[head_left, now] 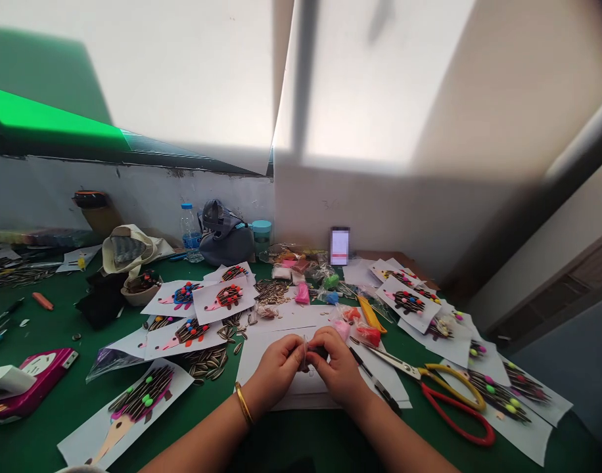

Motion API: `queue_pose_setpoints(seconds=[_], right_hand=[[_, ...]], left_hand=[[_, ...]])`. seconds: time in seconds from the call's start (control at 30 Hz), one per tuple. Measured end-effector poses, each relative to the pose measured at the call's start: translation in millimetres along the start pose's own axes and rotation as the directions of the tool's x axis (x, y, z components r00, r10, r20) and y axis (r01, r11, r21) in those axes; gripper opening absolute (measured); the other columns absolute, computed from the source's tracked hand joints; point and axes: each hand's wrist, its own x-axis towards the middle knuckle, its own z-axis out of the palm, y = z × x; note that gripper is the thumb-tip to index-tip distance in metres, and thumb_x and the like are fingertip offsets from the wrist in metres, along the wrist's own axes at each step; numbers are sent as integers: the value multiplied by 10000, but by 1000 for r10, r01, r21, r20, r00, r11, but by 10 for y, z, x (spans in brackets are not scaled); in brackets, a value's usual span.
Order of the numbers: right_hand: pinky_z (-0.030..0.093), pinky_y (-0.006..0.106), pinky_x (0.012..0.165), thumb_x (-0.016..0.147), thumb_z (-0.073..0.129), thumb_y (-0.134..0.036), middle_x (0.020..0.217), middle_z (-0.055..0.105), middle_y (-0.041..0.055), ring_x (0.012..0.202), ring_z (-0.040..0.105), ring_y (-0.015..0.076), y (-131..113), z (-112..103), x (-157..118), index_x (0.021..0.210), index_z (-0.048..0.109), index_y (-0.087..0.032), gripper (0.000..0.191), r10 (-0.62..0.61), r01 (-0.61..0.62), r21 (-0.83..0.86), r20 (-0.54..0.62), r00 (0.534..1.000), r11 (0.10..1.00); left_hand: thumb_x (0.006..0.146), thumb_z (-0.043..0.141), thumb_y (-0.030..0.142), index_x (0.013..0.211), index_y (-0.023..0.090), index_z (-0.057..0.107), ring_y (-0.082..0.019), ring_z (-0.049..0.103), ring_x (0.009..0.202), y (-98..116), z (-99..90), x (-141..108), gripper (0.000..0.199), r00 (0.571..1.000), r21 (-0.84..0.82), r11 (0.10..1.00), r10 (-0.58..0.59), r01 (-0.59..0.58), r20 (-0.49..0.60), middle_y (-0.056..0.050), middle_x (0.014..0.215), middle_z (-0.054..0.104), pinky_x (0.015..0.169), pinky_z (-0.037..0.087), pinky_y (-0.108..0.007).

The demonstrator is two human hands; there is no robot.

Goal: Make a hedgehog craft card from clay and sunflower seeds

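Over a stack of white paper [256, 355], my left hand [280, 361] and my right hand [333, 360] meet with fingers pinched. Between them is a small dark soft-looking lump [319, 352], mostly covered by my right fingers. A thin clear wrapping [305, 346] stands up at my left fingertips; its lower part is hidden. To the right of my right hand lies a black pen [372, 378], and beyond it a pair of scissors [449, 391] with yellow and red handles. Sunflower seeds [212, 362] are scattered left of the paper.
Hedgehog pictures made with seeds lie at left [138, 401] and in an overlapping pile at right [508, 394]. Bags of coloured clay [370, 334] and a yellow cutter [370, 314] sit behind the paper. A phone [339, 246] leans on the wall, near a water bottle [189, 230].
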Motion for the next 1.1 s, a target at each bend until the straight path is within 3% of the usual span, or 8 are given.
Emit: queue_pose_setpoints(seconds=[0.1, 0.27, 0.37, 0.47, 0.6, 0.7, 0.93, 1.1], right_hand=[[488, 306, 709, 879, 620, -303, 868, 547, 27, 800, 547, 171, -13, 6, 17, 883, 603, -218, 86, -8, 8, 19, -8, 1000, 1000], [482, 340, 808, 845, 684, -347, 963, 574, 49, 894, 557, 196, 4, -106, 57, 1008, 642, -229, 206, 0, 0, 35, -12, 1000, 999], [484, 350, 845, 836, 696, -348, 1031, 567, 62, 950, 560, 208, 25, -149, 60, 1079, 645, -243, 269, 19, -20, 50, 15, 1000, 999], [482, 364, 878, 829, 701, -317, 1075, 558, 69, 999, 554, 219, 28, -143, 54, 1094, 634, -250, 281, 35, -36, 29, 19, 999, 999], [480, 375, 891, 846, 658, -242, 1046, 562, 67, 993, 555, 216, 0, -99, 36, 1035, 621, -242, 192, 16, -18, -40, -42, 999, 999], [484, 372, 889, 857, 621, -193, 1036, 564, 69, 990, 560, 214, -19, -66, 14, 1022, 615, -238, 171, -21, 15, -93, -60, 998, 996], [489, 368, 920, 877, 630, -252, 1128, 600, 73, 1038, 573, 212, -39, -88, 1, 1200, 567, -262, 329, -19, 23, -29, 128, 992, 999], [505, 383, 905, 903, 595, -339, 1130, 610, 80, 1043, 586, 224, -25, -120, 9, 1184, 580, -248, 296, 67, -72, 24, 180, 981, 997]], left_hand=[[918, 484, 441, 776, 177, 589, -151, 552, 675, -17, -31, 9, 318, 1000, 0, 1000, -8, 8, -1, -13, 710, 582, 634, 450, -258], [917, 490, 416, 730, 186, 550, -142, 507, 650, -16, -151, 45, 303, 984, 177, 984, 61, -31, -167, 7, 681, 555, 623, 403, -257], [916, 490, 424, 720, 190, 529, -139, 482, 625, -23, -194, 67, 307, 978, 208, 978, 49, -6, -201, 14, 658, 533, 596, 383, -257], [903, 505, 446, 732, 191, 523, -135, 487, 614, -34, -177, 73, 307, 981, 112, 994, 10, 12, -194, 17, 654, 528, 589, 393, -257], [862, 567, 475, 781, 193, 504, -131, 538, 620, -30, -92, 53, 300, 993, -156, 984, -98, 87, -63, 21, 670, 560, 611, 441, -263], [855, 583, 476, 789, 193, 483, -128, 555, 623, -32, -40, 44, 308, 993, -245, 963, -117, 110, -13, 21, 665, 575, 619, 446, -263], [804, 627, 438, 774, 178, 522, -89, 415, 546, -84, -145, 118, 282, 978, -236, 968, -122, 79, -172, 55, 625, 470, 525, 342, -219], [800, 630, 419, 798, 177, 533, -91, 394, 554, -55, -216, 134, 261, 977, -213, 971, -146, 112, -154, 55, 628, 458, 525, 323, -219]])
